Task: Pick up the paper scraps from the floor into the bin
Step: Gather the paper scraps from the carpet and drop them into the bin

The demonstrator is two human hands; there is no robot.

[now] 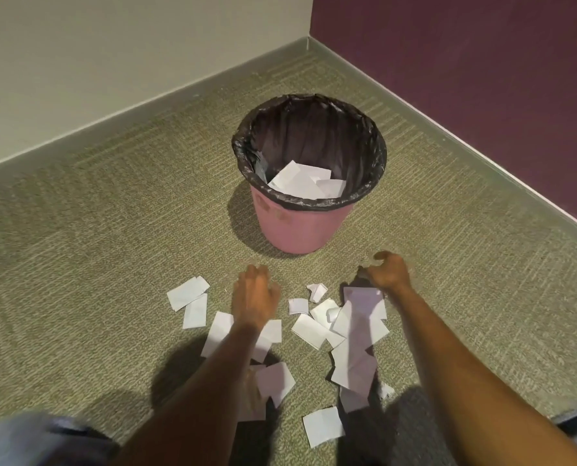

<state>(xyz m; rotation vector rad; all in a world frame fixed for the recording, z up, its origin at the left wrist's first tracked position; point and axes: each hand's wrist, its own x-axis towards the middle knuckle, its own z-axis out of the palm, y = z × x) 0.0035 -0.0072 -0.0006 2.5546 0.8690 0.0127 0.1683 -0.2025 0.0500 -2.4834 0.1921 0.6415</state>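
Scraps [363,299] look loosely bunched in curled right hand [386,274], left hand [255,292] flat, fingers straight; some could slip before bin [300,227].

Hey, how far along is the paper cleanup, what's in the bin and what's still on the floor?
Done: several binned scraps lie inside the pink bin. In hand: nothing clearly; the left hand reaches flat above the floor scraps, and the right hand curls at one's edge, grip unclear. Left: nearly all of those, spread around both hands.
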